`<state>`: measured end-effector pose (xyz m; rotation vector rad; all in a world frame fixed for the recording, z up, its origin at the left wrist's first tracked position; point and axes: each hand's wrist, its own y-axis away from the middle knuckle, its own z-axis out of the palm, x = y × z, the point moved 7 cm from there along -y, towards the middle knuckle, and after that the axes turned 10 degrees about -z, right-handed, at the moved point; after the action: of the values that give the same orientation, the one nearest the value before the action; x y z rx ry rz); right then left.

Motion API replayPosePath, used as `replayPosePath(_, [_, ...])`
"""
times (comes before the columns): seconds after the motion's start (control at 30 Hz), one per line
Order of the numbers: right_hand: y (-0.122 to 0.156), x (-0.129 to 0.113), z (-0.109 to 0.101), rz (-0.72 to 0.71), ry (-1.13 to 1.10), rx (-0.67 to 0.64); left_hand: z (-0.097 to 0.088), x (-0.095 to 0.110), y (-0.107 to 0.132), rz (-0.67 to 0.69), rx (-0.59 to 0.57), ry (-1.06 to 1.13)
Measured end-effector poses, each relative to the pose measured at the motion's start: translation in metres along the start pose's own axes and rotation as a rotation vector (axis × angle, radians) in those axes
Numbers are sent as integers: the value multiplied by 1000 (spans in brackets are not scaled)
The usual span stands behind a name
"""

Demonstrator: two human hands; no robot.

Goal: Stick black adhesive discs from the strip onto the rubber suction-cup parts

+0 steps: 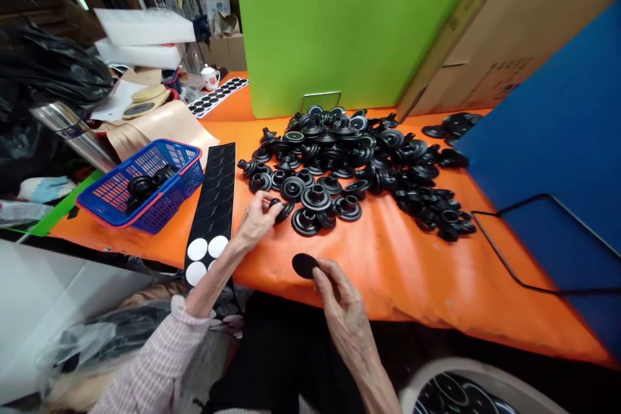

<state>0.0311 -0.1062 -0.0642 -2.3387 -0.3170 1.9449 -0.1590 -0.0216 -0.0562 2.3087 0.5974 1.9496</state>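
My left hand pinches a black round knob-like part at the near left edge of a large pile of similar black flanged parts. Held by its edge between thumb and fingers of my right hand is a thin black disc, above the table's front edge. Left of my left hand lies a long black sheet of round stickers. White circles show at its near end, where discs are gone. My left forearm hides part of that sheet.
A blue basket with several black parts stands on the orange table at left. Green and blue panels rise behind and at right. A wire stand juts out. Below right is a pale tub of black discs.
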Motion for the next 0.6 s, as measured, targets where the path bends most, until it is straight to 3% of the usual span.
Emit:
replayPosePath(0.1, [-2, -4, 0, -55, 56, -17, -7, -18, 24, -222, -133, 366])
replayPosePath(0.17, [-3, -6, 0, -29, 51, -1, -4, -28, 42, -381, -216, 661])
replayPosePath(0.23, [-4, -9, 0, 18, 8, 10, 0, -33, 56, -461, -276, 813])
replayPosePath(0.4, [-7, -16, 5, 133, -171, -21, 2, -32, 78, -350, -325, 724])
replayPosePath(0.6, [-9, -15, 15, 111, -174, 48, 3, -34, 95, -293, -370, 591])
